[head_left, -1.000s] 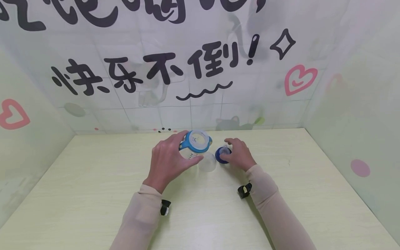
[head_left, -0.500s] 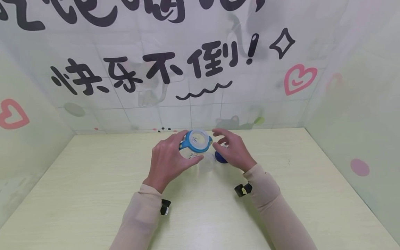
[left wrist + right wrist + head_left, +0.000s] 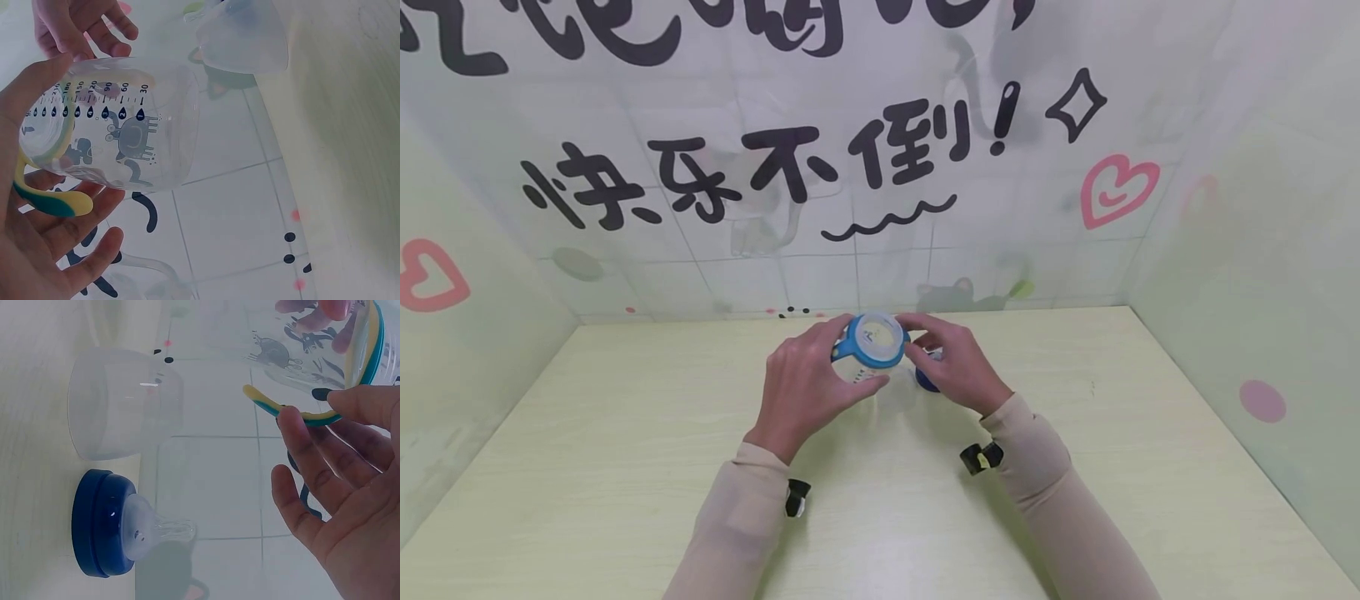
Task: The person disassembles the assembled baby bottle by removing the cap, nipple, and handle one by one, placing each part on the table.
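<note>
Table (image 3: 625, 467) below both hands' fingers; left hand (image 3: 805, 379) fingers wide, curled round clear bottle (image 3: 131, 119), held off table; right hand (image 3: 958, 367) fingers half-spread, thumb and fingertips pinching bottle's handle (image 3: 262, 400); clear cap (image 3: 119, 403) on table below left fingertips; blue nipple collar (image 3: 106, 522) just beside cap, under right fingers

**Right hand (image 3: 961, 367) moved from blue cap (image 3: 103, 525) to bottle (image 3: 134, 125) handle (image 3: 265, 403)**

One second earlier, the right hand was at the blue cap near the table's (image 3: 625, 433) far edge. It has since risen and shifted leftward; thumb and fingers now hold the handle.
</note>
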`<act>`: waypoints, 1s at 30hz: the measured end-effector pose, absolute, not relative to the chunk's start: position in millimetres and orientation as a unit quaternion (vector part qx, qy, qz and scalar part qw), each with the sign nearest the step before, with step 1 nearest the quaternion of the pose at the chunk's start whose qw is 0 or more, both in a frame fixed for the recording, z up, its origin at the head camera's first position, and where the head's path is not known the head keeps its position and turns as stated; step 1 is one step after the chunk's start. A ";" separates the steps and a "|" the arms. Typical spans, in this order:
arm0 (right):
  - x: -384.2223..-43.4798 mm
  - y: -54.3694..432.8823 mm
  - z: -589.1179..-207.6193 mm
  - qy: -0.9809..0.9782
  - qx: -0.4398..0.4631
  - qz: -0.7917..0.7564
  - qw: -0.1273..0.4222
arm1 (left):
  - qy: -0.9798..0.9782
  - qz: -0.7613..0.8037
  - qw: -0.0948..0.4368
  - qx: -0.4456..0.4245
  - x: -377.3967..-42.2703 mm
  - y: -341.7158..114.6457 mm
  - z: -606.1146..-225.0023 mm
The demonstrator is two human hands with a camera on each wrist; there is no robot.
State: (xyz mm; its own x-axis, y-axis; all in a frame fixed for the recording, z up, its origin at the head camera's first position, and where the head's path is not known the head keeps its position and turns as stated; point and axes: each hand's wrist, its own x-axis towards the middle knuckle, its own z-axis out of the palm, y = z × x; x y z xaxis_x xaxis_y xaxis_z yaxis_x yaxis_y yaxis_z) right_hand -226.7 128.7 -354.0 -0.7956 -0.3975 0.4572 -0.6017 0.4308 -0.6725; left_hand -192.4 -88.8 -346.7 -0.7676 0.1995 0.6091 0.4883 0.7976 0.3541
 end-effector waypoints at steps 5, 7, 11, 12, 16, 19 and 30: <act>-224.9 129.0 -351.4 -0.834 0.303 0.446 0.118 | -0.905 -0.254 0.283 -0.190 -192.4 -89.0 -346.2; -224.5 129.4 -350.7 -0.833 0.306 0.446 0.118 | -0.905 -0.255 0.283 -0.190 -192.5 -89.1 -346.1; -223.6 130.2 -349.8 -0.833 0.307 0.445 0.118 | -0.904 -0.255 0.284 -0.191 -192.6 -89.3 -345.9; -223.4 130.4 -349.7 -0.834 0.307 0.444 0.117 | -0.905 -0.254 0.284 -0.191 -192.7 -89.3 -346.0; -223.3 131.1 -349.8 -0.834 0.307 0.443 0.118 | -0.905 -0.255 0.283 -0.191 -192.9 -89.4 -346.6; -223.4 131.4 -349.8 -0.834 0.308 0.442 0.120 | -0.905 -0.255 0.283 -0.191 -193.1 -89.5 -347.1; -221.6 134.0 -344.4 -0.830 0.312 0.440 0.141 | -0.900 -0.252 0.294 -0.200 -194.1 -90.2 -347.2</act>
